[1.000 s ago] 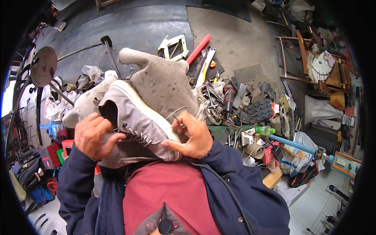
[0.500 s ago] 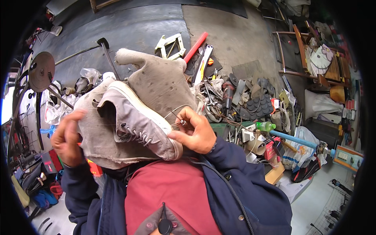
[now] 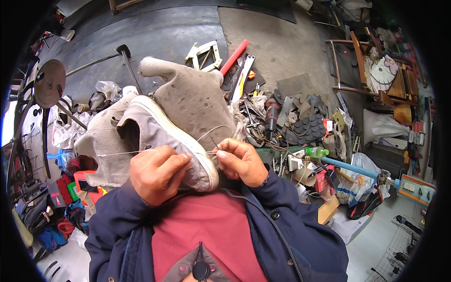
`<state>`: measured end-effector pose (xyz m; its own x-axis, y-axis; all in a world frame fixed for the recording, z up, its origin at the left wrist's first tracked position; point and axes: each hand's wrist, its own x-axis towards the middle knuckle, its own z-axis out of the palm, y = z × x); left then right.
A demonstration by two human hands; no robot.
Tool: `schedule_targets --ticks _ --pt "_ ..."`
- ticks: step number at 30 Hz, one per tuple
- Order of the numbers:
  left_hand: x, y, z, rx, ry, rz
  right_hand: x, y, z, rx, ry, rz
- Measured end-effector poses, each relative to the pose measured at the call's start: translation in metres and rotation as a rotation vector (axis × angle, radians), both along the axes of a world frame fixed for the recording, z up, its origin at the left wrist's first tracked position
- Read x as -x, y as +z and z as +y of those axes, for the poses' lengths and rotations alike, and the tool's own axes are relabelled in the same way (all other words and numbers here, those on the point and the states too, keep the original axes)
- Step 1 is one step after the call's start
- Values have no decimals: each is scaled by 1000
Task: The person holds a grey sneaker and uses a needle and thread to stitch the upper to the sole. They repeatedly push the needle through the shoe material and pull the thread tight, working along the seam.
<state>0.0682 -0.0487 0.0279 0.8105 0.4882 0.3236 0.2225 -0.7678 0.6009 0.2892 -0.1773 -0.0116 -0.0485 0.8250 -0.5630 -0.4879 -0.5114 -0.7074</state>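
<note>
Having moved rightward, the left hand overlaps the grey shoe, which lies on spotted cloth. Its grip seems narrow, pinched on pale thread; the right hand pinches thread beside the sole. Working thread there seems the step in hand, calling next for steady tension. Dark matting lies far off; a power tool sits amid clutter rightward.

The shoe lies on the cloth, its toe near and right. Left of the cloth stands a disc; to its right, a power tool lies among scraps (a bottle sits nearer, farther right).
</note>
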Motion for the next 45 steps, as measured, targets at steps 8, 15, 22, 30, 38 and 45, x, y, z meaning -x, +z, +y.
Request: schedule_targets --ticks 8,15,22,30,38,45 --pt "-22 -5 -10 -43 -5 36 5 10 5 -6 56 102" --pt "-18 -6 -5 -20 33 65 5 12 8 -48 -17 30" --pt "-18 -7 -5 5 117 65 -2 15 11 -39 -9 -25" --pt "-18 -5 -6 44 131 30 -8 15 9 -52 61 -39" --pt "-17 -4 -9 5 -8 4 -4 13 6 50 71 219" --pt "-16 -4 -6 3 80 47 -8 19 9 13 140 62"
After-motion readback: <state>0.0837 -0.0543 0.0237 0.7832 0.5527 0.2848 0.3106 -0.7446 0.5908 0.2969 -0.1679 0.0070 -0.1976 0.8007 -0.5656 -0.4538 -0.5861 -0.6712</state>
